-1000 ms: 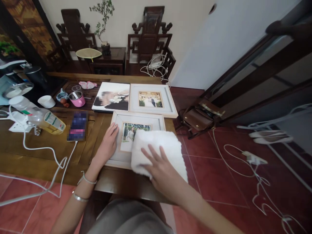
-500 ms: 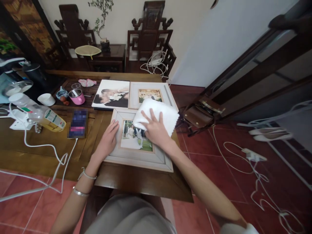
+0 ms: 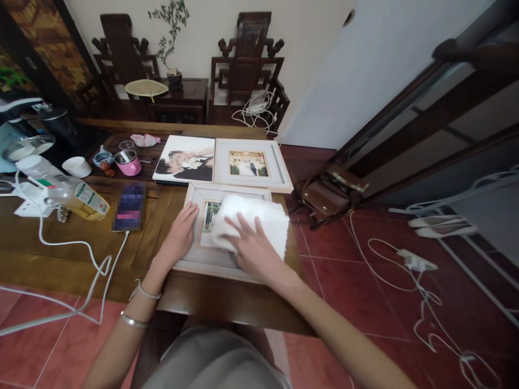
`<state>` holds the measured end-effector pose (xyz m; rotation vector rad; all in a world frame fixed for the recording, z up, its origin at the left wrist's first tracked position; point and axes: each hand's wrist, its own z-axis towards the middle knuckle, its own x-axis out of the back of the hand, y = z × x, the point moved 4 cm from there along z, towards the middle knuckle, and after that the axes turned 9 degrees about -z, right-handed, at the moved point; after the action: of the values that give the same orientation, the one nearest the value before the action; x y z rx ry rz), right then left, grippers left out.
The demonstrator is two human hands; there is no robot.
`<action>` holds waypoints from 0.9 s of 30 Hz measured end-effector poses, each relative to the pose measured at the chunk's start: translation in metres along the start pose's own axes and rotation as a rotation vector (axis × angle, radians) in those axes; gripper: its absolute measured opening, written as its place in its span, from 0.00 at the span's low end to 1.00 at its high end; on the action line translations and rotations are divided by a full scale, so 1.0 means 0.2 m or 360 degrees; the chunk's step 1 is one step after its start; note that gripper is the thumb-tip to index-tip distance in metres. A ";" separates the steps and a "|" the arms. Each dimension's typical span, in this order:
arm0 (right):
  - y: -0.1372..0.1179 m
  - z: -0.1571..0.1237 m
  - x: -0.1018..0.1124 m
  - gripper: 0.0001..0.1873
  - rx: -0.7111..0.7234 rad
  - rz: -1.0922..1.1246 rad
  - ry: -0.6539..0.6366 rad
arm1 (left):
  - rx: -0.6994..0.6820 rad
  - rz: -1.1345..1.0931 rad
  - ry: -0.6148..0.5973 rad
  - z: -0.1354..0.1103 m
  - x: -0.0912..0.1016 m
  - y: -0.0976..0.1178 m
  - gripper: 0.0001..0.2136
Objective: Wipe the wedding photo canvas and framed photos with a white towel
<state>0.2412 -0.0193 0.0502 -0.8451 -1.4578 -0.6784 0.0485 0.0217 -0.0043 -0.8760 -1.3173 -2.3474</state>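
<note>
A pale picture frame [image 3: 194, 197] lies flat at the near edge of the wooden table [image 3: 81, 254]. My left hand [image 3: 181, 232] rests flat on the frame's left border, fingers stretched out. My right hand [image 3: 251, 248] lies fingers spread on a folded white cloth [image 3: 259, 221], pressing it onto the frame's glass. The cloth hides most of the photo. A second pale frame [image 3: 279, 170] and an unframed photo print [image 3: 186, 159] lie just beyond.
On the table's left are a phone [image 3: 130, 208] on a white cable, a plastic bottle [image 3: 79, 200], a pink cup [image 3: 128, 163] and a white bowl [image 3: 77, 167]. A brown bag [image 3: 330, 194] and loose cables [image 3: 409, 259] lie on the red tile floor at right. Carved chairs stand behind.
My right hand has moved the cloth over the frame: from the near right corner up to the far right, then back toward me over the photo. My left hand has stayed put.
</note>
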 end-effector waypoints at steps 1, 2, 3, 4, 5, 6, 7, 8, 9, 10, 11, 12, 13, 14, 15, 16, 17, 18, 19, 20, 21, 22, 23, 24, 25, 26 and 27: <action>0.02 0.09 -0.01 0.30 -0.0082 -0.0071 0.0061 | 0.0030 -0.0020 0.0004 0.01 0.00 0.00 0.21; 0.03 0.17 -0.01 0.29 -0.0132 -0.0119 0.0114 | 0.0069 -0.0048 0.0020 0.01 0.01 0.01 0.21; 0.02 0.24 -0.01 0.28 -0.0143 -0.0154 0.0151 | 0.0115 -0.0082 0.0045 0.01 0.02 0.02 0.21; 0.00 0.29 -0.02 0.27 -0.0118 -0.0178 0.0175 | 0.0159 -0.0117 0.0078 0.02 0.03 0.03 0.22; -0.03 0.32 -0.02 0.26 -0.0058 -0.0193 0.0179 | 0.0192 -0.0151 0.0112 0.02 0.04 0.05 0.23; -0.07 0.33 -0.03 0.24 0.0032 -0.0202 0.0161 | 0.0212 -0.0183 0.0144 0.02 0.05 0.06 0.24; -0.11 0.31 -0.04 0.23 0.0140 -0.0204 0.0127 | 0.0218 -0.0213 0.0174 0.02 0.06 0.07 0.24; -0.16 0.28 -0.04 0.22 0.0254 -0.0196 0.0087 | 0.0208 -0.0238 0.0202 0.01 0.07 0.08 0.25; -0.21 0.23 -0.05 0.21 0.0358 -0.0177 0.0050 | 0.0191 -0.0262 0.0227 0.01 0.08 0.09 0.25; -0.25 0.17 -0.05 0.21 0.0447 -0.0150 0.0020 | 0.0175 -0.0278 0.0244 0.01 0.08 0.10 0.25; -0.29 0.11 -0.05 0.21 0.0506 -0.0118 -0.0001 | 0.0167 -0.0284 0.0251 0.01 0.08 0.10 0.25; -0.31 0.05 -0.05 0.21 0.0529 -0.0085 -0.0015 | 0.0167 -0.0274 0.0243 0.01 0.08 0.09 0.24; -0.31 0.00 -0.04 0.21 0.0522 -0.0054 -0.0033 | 0.0174 -0.0249 0.0219 0.01 0.07 0.09 0.23; -0.31 -0.04 -0.03 0.22 0.0489 -0.0027 -0.0061 | 0.0180 -0.0212 0.0184 0.01 0.06 0.07 0.22; -0.29 -0.09 -0.03 0.22 0.0435 -0.0003 -0.0094 | 0.0177 -0.0168 0.0149 0.01 0.05 0.06 0.21; -0.25 -0.12 -0.02 0.23 0.0367 0.0018 -0.0123 | 0.0156 -0.0125 0.0118 0.00 0.04 0.05 0.20; -0.21 -0.16 -0.01 0.24 0.0298 0.0036 -0.0143 | 0.0118 -0.0092 0.0097 0.00 0.03 0.04 0.20; -0.16 -0.20 0.00 0.25 0.0223 0.0047 -0.0149 | 0.0076 -0.0068 0.0085 0.00 0.03 0.03 0.20; -0.10 -0.25 0.01 0.25 0.0141 0.0052 -0.0139 | 0.0033 -0.0051 0.0076 0.00 0.02 0.02 0.21; -0.05 -0.30 0.02 0.25 0.0062 0.0051 -0.0120 | -0.0002 -0.0040 0.0071 0.00 0.02 0.01 0.22; 0.01 -0.35 0.03 0.25 0.0000 0.0047 -0.0098 | -0.0029 -0.0035 0.0064 -0.01 0.01 0.01 0.22; 0.06 -0.39 0.03 0.25 -0.0041 0.0045 -0.0078 | -0.0045 -0.0035 0.0056 -0.01 0.01 0.00 0.23; 0.10 -0.42 0.04 0.25 -0.0067 0.0047 -0.0057 | -0.0054 -0.0039 0.0045 -0.01 0.01 0.00 0.23; 0.14 -0.44 0.04 0.25 -0.0082 0.0052 -0.0027 | -0.0059 -0.0045 0.0030 -0.01 0.01 0.00 0.24; 0.18 -0.44 0.03 0.25 -0.0094 0.0055 0.0012 | -0.0063 -0.0051 0.0013 -0.01 0.01 0.00 0.24; 0.21 -0.42 0.03 0.25 -0.0112 0.0051 0.0060 | -0.0065 -0.0054 -0.0007 -0.01 0.00 0.00 0.24; 0.25 -0.38 0.02 0.25 -0.0144 0.0035 0.0113 | -0.0068 -0.0053 -0.0026 -0.01 0.00 0.00 0.24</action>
<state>0.3244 -0.0537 0.0565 -0.8965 -1.3605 -0.7548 0.0472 0.0195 -0.0049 -0.8940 -1.3023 -2.4074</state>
